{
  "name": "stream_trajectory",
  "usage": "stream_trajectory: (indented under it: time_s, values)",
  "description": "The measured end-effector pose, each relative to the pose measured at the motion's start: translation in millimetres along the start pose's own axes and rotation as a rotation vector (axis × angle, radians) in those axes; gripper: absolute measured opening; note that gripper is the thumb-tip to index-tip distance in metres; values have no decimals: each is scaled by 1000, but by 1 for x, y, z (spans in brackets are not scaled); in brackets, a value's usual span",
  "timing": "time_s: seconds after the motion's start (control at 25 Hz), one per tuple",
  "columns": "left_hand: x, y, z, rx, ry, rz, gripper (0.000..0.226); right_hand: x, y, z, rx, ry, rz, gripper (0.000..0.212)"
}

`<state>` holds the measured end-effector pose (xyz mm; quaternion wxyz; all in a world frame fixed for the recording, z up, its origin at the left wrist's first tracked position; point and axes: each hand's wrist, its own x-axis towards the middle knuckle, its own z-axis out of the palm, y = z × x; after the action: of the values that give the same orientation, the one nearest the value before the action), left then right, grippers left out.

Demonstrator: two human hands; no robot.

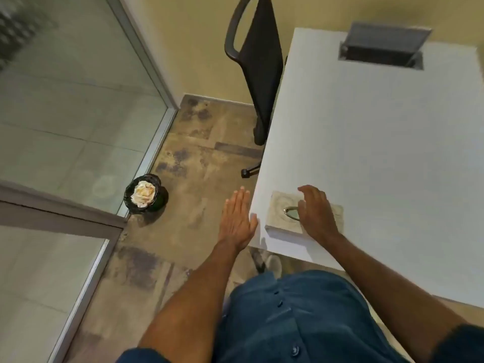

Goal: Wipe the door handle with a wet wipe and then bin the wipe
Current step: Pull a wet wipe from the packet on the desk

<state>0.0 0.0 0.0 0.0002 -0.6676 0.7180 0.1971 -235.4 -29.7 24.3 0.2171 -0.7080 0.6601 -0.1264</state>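
A pale, flat pack of wet wipes (281, 212) lies on the near left corner of the white table (379, 153), with an oval opening on its top. My right hand (317, 212) hovers over the pack, fingers curved and apart, holding nothing. My left hand (238, 218) is flat and open beside the table's left edge, above the floor. A small black bin (142, 193) lined with a dark bag stands on the floor to the left, with crumpled white wipes inside. The door handle is out of view.
A glass partition with a metal frame (157, 127) runs along the left. A black office chair (258, 74) stands behind the table's left side. A grey cable hatch (382, 45) is open at the table's far end. Mottled brown floor lies between bin and table.
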Motion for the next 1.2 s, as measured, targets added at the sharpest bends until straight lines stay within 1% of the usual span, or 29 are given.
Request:
stream_trajectory:
  time_s: [0.08, 0.16, 0.24, 0.32, 0.4, 0.48, 0.6, 0.68, 0.76, 0.88, 0.96, 1.2]
  values:
    - [9, 24, 16, -86, -69, 49, 67, -9, 31, -3, 51, 29, 146, 27]
    - [14, 44, 31, -64, -118, 112, 65, -26, 55, -1, 14, -27, 189, 23]
    - [19, 58, 43, -2, -162, 173, 65, -34, 67, 3, -26, -78, 139, 21]
    - [23, 67, 49, -5, -177, 208, 64, -31, 69, 4, -60, -102, 71, 21]
    - [25, 76, 55, -7, -204, 249, 58, -21, 70, 6, -102, -138, 24, 23]
    - [25, 80, 59, -29, -217, 249, 51, -12, 66, 6, -169, -212, -21, 27]
    - [28, 79, 65, -51, -227, 222, 51, 5, 69, 8, -329, -306, -122, 31]
    - [29, 78, 69, -55, -227, 212, 52, 15, 70, 8, -466, -338, -230, 29]
    - [30, 77, 71, -71, -228, 204, 51, 22, 70, 7, -591, -348, -326, 23]
    - [32, 75, 72, -84, -222, 209, 50, 28, 71, 7, -681, -336, -380, 24]
    - [33, 73, 72, -86, -214, 214, 50, 32, 72, 10, -736, -339, -418, 21]
    - [34, 72, 69, -97, -207, 216, 49, 42, 68, 20, -846, -379, -430, 20]
